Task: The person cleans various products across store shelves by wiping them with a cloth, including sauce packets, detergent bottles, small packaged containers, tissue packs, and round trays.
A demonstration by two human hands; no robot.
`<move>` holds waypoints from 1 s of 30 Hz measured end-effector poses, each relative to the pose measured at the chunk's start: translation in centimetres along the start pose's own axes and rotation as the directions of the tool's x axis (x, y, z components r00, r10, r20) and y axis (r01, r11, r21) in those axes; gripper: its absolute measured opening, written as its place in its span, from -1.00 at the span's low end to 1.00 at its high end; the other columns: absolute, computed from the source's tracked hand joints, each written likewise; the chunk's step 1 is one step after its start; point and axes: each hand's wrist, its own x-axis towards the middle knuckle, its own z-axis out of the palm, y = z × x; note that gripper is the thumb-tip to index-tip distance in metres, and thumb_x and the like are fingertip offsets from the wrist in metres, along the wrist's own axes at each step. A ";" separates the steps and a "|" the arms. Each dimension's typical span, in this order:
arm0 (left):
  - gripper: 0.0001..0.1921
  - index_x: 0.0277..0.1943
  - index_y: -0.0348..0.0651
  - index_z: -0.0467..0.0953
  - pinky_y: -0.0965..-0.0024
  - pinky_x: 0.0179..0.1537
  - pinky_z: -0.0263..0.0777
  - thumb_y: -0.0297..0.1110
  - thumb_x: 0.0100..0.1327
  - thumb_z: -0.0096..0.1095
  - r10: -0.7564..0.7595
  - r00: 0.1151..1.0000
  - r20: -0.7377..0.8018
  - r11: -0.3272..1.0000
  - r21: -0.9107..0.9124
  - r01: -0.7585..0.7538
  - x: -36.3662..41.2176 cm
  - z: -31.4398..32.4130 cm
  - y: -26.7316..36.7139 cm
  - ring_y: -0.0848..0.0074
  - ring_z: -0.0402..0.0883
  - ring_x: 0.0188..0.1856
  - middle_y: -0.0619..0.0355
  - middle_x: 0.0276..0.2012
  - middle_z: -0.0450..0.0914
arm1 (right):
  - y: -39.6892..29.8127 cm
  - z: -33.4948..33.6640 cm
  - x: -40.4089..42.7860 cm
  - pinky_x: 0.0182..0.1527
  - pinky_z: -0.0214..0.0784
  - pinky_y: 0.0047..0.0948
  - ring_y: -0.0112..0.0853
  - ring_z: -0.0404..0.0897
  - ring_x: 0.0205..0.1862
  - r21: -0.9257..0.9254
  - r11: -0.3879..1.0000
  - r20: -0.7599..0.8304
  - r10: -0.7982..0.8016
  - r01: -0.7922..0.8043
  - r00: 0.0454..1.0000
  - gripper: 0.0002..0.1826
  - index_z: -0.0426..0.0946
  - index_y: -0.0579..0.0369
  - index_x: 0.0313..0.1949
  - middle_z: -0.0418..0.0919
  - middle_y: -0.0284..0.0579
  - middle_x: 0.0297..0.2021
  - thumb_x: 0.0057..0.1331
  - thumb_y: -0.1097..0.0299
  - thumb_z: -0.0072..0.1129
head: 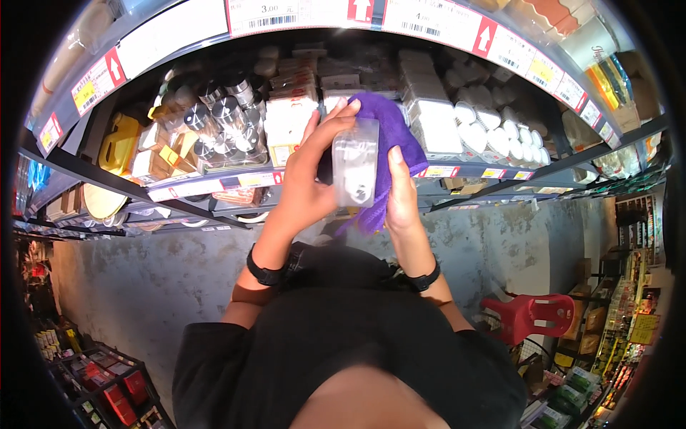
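Note:
A clear plastic box is held up in front of the shelf, one long face towards me. My left hand grips it from the left, thumb low on its side and fingers over the top. Against the box's right side hangs a purple cloth, its lower end dangling below. My right hand holds the cloth, with the thumb pointing up along it. Part of the right fingers is hidden behind the cloth. Black bands circle both wrists.
Behind my hands, a shelf holds clear jars with metal lids, white boxes and round white-topped containers. A price-tagged shelf edge arches overhead. A red plastic chair stands at the right on the grey floor.

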 end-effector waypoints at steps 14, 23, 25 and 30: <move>-0.26 0.09 -0.31 0.23 0.40 0.03 0.25 -0.31 -0.18 0.47 -0.153 0.964 0.216 0.934 -0.286 0.212 -0.6 -1.7 1.4 0.42 0.35 0.07 0.02 0.02 0.36 | 0.4 -0.1 -0.9 0.03 0.18 -0.43 -0.40 0.31 0.00 -0.210 0.880 -0.044 -0.445 0.427 0.895 -0.42 0.08 0.24 0.12 0.28 -0.11 -0.02 0.22 0.19 0.01; -0.59 -0.03 -0.35 0.31 0.42 -0.12 0.36 -0.57 0.00 0.17 -0.097 0.988 0.123 0.992 -0.069 0.106 -0.5 -0.9 1.3 0.45 0.47 -0.10 0.00 -0.13 0.46 | -2.1 0.9 -1.5 -0.06 0.20 -0.47 -0.39 0.36 -0.11 -0.560 0.624 0.113 -0.595 0.545 0.796 -0.60 0.29 0.31 -0.03 0.34 -0.08 -0.09 0.24 0.26 -0.05; -0.58 -0.04 -0.34 0.31 0.36 -0.13 0.36 -0.56 -0.03 0.16 -0.060 0.984 0.165 0.993 0.112 0.042 -0.2 -0.8 1.4 0.27 0.48 -0.13 -0.05 -0.16 0.47 | -2.0 0.6 -0.9 0.03 0.13 -0.37 -0.31 0.34 -0.03 -0.625 0.450 0.254 -0.655 0.638 0.712 -0.61 0.31 0.30 -0.05 0.34 0.00 -0.06 0.22 0.28 -0.03; -0.69 -0.22 -0.34 0.39 0.29 -0.21 0.37 -0.53 -0.12 0.16 -0.157 0.977 0.142 0.985 0.098 0.144 -1.1 0.0 1.5 0.07 0.49 -0.22 -0.12 -0.30 0.49 | -2.3 2.1 -1.7 0.15 -0.18 -0.03 -0.09 0.26 0.12 -0.732 -0.052 0.654 -0.334 0.679 0.679 -0.64 0.45 0.15 -0.19 0.34 0.11 0.00 -0.01 0.27 0.12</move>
